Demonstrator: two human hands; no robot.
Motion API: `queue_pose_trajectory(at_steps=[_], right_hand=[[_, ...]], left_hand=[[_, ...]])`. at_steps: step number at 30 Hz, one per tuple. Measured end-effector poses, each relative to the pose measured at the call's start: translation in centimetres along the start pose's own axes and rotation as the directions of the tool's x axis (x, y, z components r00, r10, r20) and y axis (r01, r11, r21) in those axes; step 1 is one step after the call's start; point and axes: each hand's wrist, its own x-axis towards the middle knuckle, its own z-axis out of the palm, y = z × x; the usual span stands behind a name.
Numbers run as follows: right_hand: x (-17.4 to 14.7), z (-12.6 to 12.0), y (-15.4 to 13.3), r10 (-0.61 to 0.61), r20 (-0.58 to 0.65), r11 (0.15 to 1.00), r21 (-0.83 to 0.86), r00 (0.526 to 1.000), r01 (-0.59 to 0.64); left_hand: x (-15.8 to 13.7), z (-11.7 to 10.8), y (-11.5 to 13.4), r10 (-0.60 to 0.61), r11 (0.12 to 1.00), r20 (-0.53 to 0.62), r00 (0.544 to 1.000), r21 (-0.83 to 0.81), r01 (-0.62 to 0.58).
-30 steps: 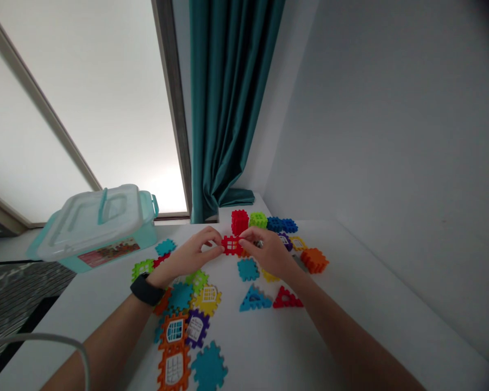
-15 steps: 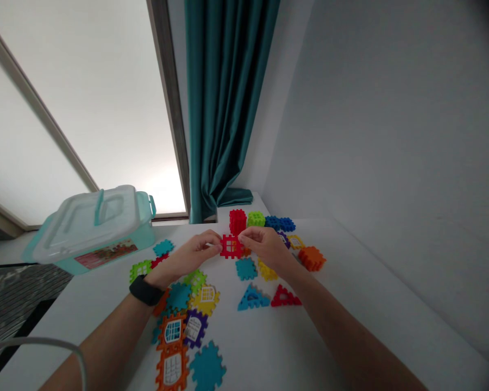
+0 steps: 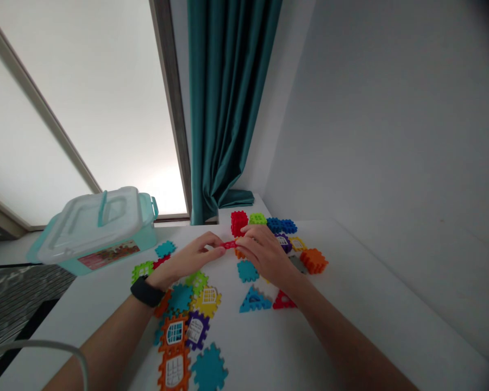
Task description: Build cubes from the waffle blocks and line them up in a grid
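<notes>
Between my two hands is a red interlocking building tile point(image 3: 229, 245), seen nearly edge-on. My left hand point(image 3: 199, 254), with a black band on its wrist, pinches its left edge. Fingers of my right hand point(image 3: 264, 252) close on its right edge and partly hide it. Just behind stands a stack of red tiles point(image 3: 239, 223), with green tiles point(image 3: 257, 218) beside it. An orange piece point(image 3: 239, 253) peeks out under my right hand. Nearer lie a blue tile point(image 3: 248, 271), a blue triangle point(image 3: 255, 299) and a red triangle point(image 3: 284, 300), partly covered by my right forearm.
A lidded turquoise box point(image 3: 101, 228) stands at the left of the white table point(image 3: 269, 347). Orange window tiles point(image 3: 174, 369), a purple tile point(image 3: 196, 329) and several others lie front left. Blue tiles point(image 3: 282, 225) and an orange stack point(image 3: 314, 260) are right. A cable point(image 3: 44, 343) crosses lower left.
The red tile has tipped from facing me with its window showing to nearly edge-on. My right hand has turned over it, its fingers now reaching further across. The view has shifted slightly.
</notes>
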Motion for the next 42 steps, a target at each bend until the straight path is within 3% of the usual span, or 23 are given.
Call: queue_pose_trajectory(at_steps=[2,6,10,16,25,33,42], right_hand=[[-0.1,0.0,0.3,0.020,0.011,1.000,0.015,1.000,-0.020],[-0.3,0.2,1.0,0.068,0.090,0.996,0.053,0.994,-0.073],[-0.4,0.4,1.2,0.062,0.119,0.994,0.081,0.991,-0.072],[-0.3,0.3,0.8,0.060,0.111,0.996,0.055,0.992,-0.067],[-0.9,0.6,1.2,0.120,0.110,0.993,-0.018,0.987,-0.119],[-1.1,1.0,0.8,0.118,0.148,0.992,-0.055,0.982,-0.111],[-1.3,1.6,5.2,0.255,0.052,0.966,-0.068,0.966,-0.251]], left_hand=[[0.1,0.2,-0.6,0.029,0.997,-0.089,0.996,0.067,-0.023],[0.1,0.6,-1.3,0.210,0.914,-0.251,0.945,0.394,-0.098],[-0.1,0.9,-1.6,0.329,0.814,-0.242,0.913,0.563,-0.144],[-0.3,1.3,-1.9,0.363,0.801,-0.260,0.895,0.578,-0.157],[-0.1,2.2,-2.4,0.278,0.860,-0.315,0.907,0.502,-0.090],[-0.1,2.8,-2.5,0.247,0.863,-0.291,0.924,0.500,-0.073],[-0.5,4.2,-4.7,-0.011,0.814,-0.177,0.984,0.570,0.112]])
